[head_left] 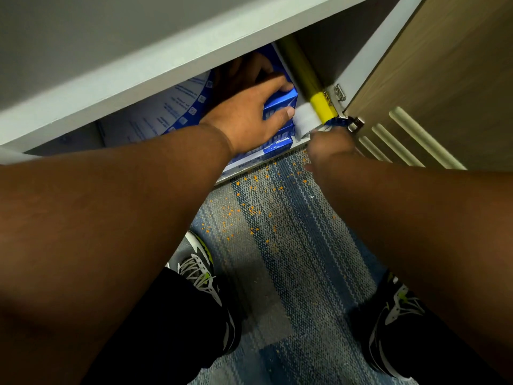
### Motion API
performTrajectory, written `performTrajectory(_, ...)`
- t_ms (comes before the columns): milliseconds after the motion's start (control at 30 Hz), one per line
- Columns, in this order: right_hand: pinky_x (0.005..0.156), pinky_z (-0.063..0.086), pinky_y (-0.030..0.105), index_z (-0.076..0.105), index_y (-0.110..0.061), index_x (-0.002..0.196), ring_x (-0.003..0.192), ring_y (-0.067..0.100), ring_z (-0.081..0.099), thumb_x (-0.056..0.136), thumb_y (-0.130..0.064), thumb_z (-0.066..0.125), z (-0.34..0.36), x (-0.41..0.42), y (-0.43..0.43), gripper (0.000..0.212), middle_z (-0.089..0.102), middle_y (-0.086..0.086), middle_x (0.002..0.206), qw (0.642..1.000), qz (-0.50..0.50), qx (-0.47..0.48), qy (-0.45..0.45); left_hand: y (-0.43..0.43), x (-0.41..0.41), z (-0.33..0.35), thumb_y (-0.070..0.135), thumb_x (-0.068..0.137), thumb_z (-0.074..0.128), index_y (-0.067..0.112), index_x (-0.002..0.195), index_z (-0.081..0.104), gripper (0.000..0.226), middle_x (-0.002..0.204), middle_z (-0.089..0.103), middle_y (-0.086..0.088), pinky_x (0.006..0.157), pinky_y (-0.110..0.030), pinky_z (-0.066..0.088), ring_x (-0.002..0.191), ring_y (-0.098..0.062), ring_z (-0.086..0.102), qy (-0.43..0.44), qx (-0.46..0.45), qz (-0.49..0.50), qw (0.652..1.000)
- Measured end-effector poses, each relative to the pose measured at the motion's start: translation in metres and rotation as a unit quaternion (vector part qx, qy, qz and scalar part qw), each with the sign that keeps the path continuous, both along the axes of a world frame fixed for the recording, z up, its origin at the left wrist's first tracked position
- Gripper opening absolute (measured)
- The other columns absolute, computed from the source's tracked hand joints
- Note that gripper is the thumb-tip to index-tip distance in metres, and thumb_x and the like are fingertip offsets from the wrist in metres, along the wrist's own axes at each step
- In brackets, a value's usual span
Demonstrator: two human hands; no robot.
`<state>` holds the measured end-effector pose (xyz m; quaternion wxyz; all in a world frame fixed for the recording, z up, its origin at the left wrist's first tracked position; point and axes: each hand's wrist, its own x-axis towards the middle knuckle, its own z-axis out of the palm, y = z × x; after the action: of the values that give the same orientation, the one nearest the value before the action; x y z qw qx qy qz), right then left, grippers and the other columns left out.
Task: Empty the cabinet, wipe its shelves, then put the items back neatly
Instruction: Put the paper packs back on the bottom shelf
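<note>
In the cabinet's bottom compartment lies a stack of blue paper reams [279, 108], against the right side. My left hand [247, 118] reaches in and grips the top ream, fingers curled over its far edge and thumb on its front face. My right hand [330, 147] is blurred at the stack's front right corner, fingers curled on the lower ream [249, 159], whose wrapper is torn there. A yellow roll [319, 100] lies along the right of the stack, touching it. A white pack with blue print [155, 118] sits to the left, partly hidden by the shelf.
A grey shelf edge [138, 87] overhangs the compartment. The wooden door [433, 93] with louvre slots stands open at the right on metal hinges [341, 93]. Orange crumbs speckle the blue-grey carpet [266, 218]. My shoes [200, 262] stand near the cabinet.
</note>
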<state>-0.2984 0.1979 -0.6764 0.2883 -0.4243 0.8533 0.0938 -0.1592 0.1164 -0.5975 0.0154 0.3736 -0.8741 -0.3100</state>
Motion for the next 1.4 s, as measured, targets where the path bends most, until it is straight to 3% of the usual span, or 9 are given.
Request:
performTrajectory(133, 0.100, 0.040, 0.032, 0.042, -0.005, 0.145, 0.134, 0.031, 0.044, 0.106, -0.027, 0.047, 0.001, -0.008, 0.017, 0.045, 0.045, 0.016, 0.145, 0.999, 0.028, -0.008, 0.033, 0.000, -0.002, 0.001, 0.052, 0.099, 0.055, 0.041, 0.136, 0.049, 0.039, 0.117, 0.047, 0.015, 0.080, -0.021, 0.036, 0.102, -0.006, 0.047, -0.003, 0.018, 0.000, 1.000)
performTrajectory(267, 0.068, 0.040, 0.021, 0.058, -0.006, 0.130, 0.117, 0.030, 0.058, 0.105, -0.031, 0.039, -0.015, -0.004, 0.018, 0.040, 0.062, 0.015, 0.127, 0.983, -0.128, -0.131, 0.023, 0.000, 0.000, -0.001, 0.053, 0.098, 0.055, 0.040, 0.134, 0.051, 0.038, 0.120, 0.044, 0.013, 0.087, -0.022, 0.033, 0.105, -0.008, 0.042, 0.001, 0.000, 0.000, 1.000)
performTrajectory(433, 0.087, 0.042, 0.036, 0.047, 0.000, 0.137, 0.125, 0.036, 0.053, 0.104, -0.009, 0.039, 0.009, -0.009, 0.009, 0.035, 0.056, 0.021, 0.136, 0.994, -0.093, -0.049, -0.009, -0.001, -0.001, -0.001, 0.054, 0.097, 0.056, 0.040, 0.131, 0.052, 0.037, 0.121, 0.046, 0.012, 0.087, -0.024, 0.035, 0.106, -0.009, 0.045, 0.008, -0.008, 0.003, 1.000)
performTrajectory(533, 0.084, 0.041, 0.027, 0.054, -0.006, 0.133, 0.125, 0.033, 0.054, 0.104, -0.014, 0.042, 0.002, -0.008, 0.009, 0.032, 0.058, 0.016, 0.134, 0.993, -0.100, -0.063, -0.016, -0.002, 0.001, -0.004, 0.056, 0.096, 0.055, 0.042, 0.130, 0.051, 0.038, 0.129, 0.047, 0.008, 0.092, -0.026, 0.036, 0.112, -0.013, 0.045, 0.005, -0.018, -0.001, 1.000)
performTrajectory(733, 0.105, 0.038, 0.039, 0.054, -0.004, 0.134, 0.126, 0.034, 0.052, 0.106, -0.018, 0.042, -0.008, -0.009, 0.008, 0.033, 0.056, 0.017, 0.135, 0.999, -0.007, -0.044, -0.027, -0.002, -0.003, -0.004, 0.053, 0.098, 0.056, 0.042, 0.133, 0.050, 0.038, 0.118, 0.048, 0.013, 0.078, -0.021, 0.038, 0.103, -0.009, 0.048, 0.012, -0.003, 0.001, 1.000)
performTrajectory(900, 0.081, 0.043, 0.028, 0.061, -0.003, 0.127, 0.118, 0.038, 0.059, 0.101, -0.024, 0.050, -0.015, -0.009, 0.019, 0.035, 0.063, 0.021, 0.126, 0.982, -0.113, -0.137, -0.064, -0.004, 0.000, -0.007, 0.058, 0.094, 0.056, 0.042, 0.130, 0.052, 0.040, 0.133, 0.043, 0.007, 0.096, -0.026, 0.033, 0.115, -0.014, 0.040, 0.014, -0.043, -0.007, 0.999)
performTrajectory(1033, 0.100, 0.042, 0.031, 0.048, -0.011, 0.142, 0.124, 0.029, 0.058, 0.101, -0.032, 0.052, -0.005, -0.013, 0.044, 0.046, 0.065, 0.014, 0.129, 0.968, -0.171, -0.150, -0.105, -0.002, -0.002, -0.001, 0.053, 0.096, 0.058, 0.043, 0.137, 0.048, 0.044, 0.144, 0.044, 0.006, 0.099, -0.024, 0.032, 0.125, -0.017, 0.045, -0.003, -0.036, -0.010, 0.999)
performTrajectory(1267, 0.091, 0.046, 0.030, 0.058, -0.021, 0.097, 0.111, 0.030, 0.062, 0.100, -0.028, 0.054, 0.074, -0.004, 0.085, 0.008, 0.068, 0.012, 0.118, 0.955, -0.170, -0.185, -0.158, 0.025, 0.026, 0.040, 0.042, 0.097, 0.060, 0.035, 0.152, 0.037, 0.060, 0.158, 0.030, 0.000, 0.114, -0.047, 0.037, 0.143, -0.028, 0.032, -0.136, -0.118, -0.106, 0.978)
performTrajectory(1400, 0.091, 0.056, 0.039, 0.067, -0.019, 0.107, 0.096, 0.025, 0.068, 0.096, -0.026, 0.063, 0.121, 0.014, 0.111, 0.014, 0.072, 0.007, 0.106, 0.931, -0.203, -0.220, -0.209, 0.052, 0.050, 0.080, 0.041, 0.096, 0.059, 0.030, 0.144, 0.048, 0.050, 0.144, 0.043, -0.002, 0.110, -0.049, 0.040, 0.134, -0.025, 0.038, -0.150, -0.132, -0.119, 0.973)
